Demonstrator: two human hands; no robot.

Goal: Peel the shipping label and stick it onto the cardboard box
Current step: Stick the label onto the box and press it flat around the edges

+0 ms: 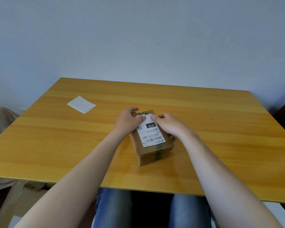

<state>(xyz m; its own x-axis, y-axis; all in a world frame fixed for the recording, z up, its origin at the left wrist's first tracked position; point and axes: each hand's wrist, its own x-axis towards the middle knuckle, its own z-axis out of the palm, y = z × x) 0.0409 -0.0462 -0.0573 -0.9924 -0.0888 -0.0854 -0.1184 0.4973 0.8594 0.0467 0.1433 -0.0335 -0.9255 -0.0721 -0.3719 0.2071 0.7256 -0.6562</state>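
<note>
A small brown cardboard box (150, 153) with green tape stands in the middle of the wooden table (56, 137). The white shipping label (150, 135), printed with "070" and barcodes, lies flat on the box's top. My left hand (127, 120) rests on the box's left side, its thumb pressing the label's far left corner. My right hand (169, 125) lies over the box's right side, a fingertip pressing the label's far right corner. The box's right edge is hidden under my right hand.
A white backing sheet (81, 104) lies flat on the table at the far left. The table's near edge runs above my knees. A pale wall stands behind the table, and dark furniture shows at the far right edge.
</note>
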